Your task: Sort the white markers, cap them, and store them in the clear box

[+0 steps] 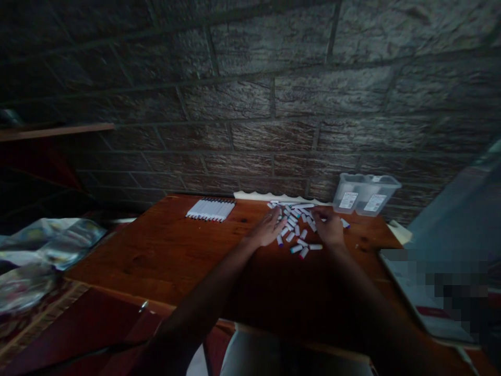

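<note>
A loose heap of white marker caps with coloured ends lies toward the back of the wooden table. My left hand rests at the heap's left side, fingers stretched out and apart, touching or just over the caps. At the right side of the heap is my right hand, its fingers curled inward; dim light hides what is between them. Further left, several white markers lie side by side in a neat row.
Two clear plastic containers with labels stand at the back right, against the brick wall. A white wavy-edged strip runs along the table's back edge. Plastic bags lie left of the wooden table.
</note>
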{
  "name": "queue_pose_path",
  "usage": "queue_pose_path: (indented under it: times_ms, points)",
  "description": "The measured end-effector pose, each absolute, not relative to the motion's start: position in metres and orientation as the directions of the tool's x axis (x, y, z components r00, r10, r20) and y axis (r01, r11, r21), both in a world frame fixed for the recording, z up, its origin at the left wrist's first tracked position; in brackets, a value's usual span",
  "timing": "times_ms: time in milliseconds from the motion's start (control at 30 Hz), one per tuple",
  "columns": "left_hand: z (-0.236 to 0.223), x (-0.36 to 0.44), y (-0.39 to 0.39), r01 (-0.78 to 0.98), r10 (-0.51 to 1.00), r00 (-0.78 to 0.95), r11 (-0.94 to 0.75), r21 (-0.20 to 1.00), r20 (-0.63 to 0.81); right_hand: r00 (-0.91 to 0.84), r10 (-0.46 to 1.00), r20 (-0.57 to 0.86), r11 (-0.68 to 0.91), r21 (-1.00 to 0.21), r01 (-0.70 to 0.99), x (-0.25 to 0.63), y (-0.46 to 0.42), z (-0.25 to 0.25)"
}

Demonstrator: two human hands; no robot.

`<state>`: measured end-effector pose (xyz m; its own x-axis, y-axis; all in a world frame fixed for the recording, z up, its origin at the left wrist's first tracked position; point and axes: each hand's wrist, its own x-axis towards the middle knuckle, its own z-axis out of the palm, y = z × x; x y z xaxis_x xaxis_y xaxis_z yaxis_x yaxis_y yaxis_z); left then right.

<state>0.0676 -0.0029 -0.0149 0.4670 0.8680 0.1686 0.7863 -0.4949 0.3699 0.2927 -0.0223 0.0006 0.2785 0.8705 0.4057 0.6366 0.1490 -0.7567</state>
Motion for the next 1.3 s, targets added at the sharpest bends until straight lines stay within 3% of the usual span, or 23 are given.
queue_pose_path:
  times_ms: [133,300,500,633,833,933,1000,1033,1133,1300]
  points:
    - [-0.003,0.044,-0.01,0.737,0.84,0.508,-0.538,0.409,0.19,0.145,0.937,0.319,0.022,-0.466,0.885,0.297,-0.01,0.003]
    - [0.009,0.029,-0.008,0.654,0.795,0.483,-0.606,0.453,0.367,-0.004,0.974,0.225,0.065,-0.262,0.963,0.281,0.025,0.024]
    - [0.008,0.029,-0.004,0.653,0.769,0.323,-0.603,0.458,0.551,-0.106,0.994,0.002,0.106,-0.099,0.989,0.27,0.054,0.04]
    - [0.011,0.025,-0.006,0.681,0.741,0.223,-0.583,0.443,0.633,-0.17,0.985,-0.02,0.168,-0.086,0.982,0.267,0.054,0.045]
    - [0.017,0.027,-0.011,0.679,0.755,0.138,-0.543,0.493,0.641,-0.208,0.964,0.166,0.241,-0.213,0.947,0.277,0.033,0.059]
    - [0.017,0.031,-0.012,0.649,0.758,0.137,-0.555,0.52,0.638,-0.116,0.945,0.306,0.249,-0.439,0.863,0.284,0.012,0.055]
    - [0.017,0.035,-0.014,0.627,0.743,0.154,-0.583,0.516,0.651,0.102,0.928,0.359,0.26,-0.818,0.513,0.286,-0.003,0.046]
    - [0.017,0.037,-0.015,0.62,0.731,0.171,-0.601,0.504,0.66,0.186,0.931,0.315,0.253,-0.921,0.295,0.286,-0.01,0.041]
    - [0.019,0.047,-0.021,0.606,0.671,0.245,-0.669,0.43,0.7,0.269,0.954,0.134,0.176,-0.974,-0.141,0.283,-0.026,0.03]
    - [0.025,0.059,-0.032,0.655,0.574,0.327,-0.71,0.258,0.751,0.257,0.964,0.064,0.139,-0.949,-0.282,0.278,-0.034,0.024]
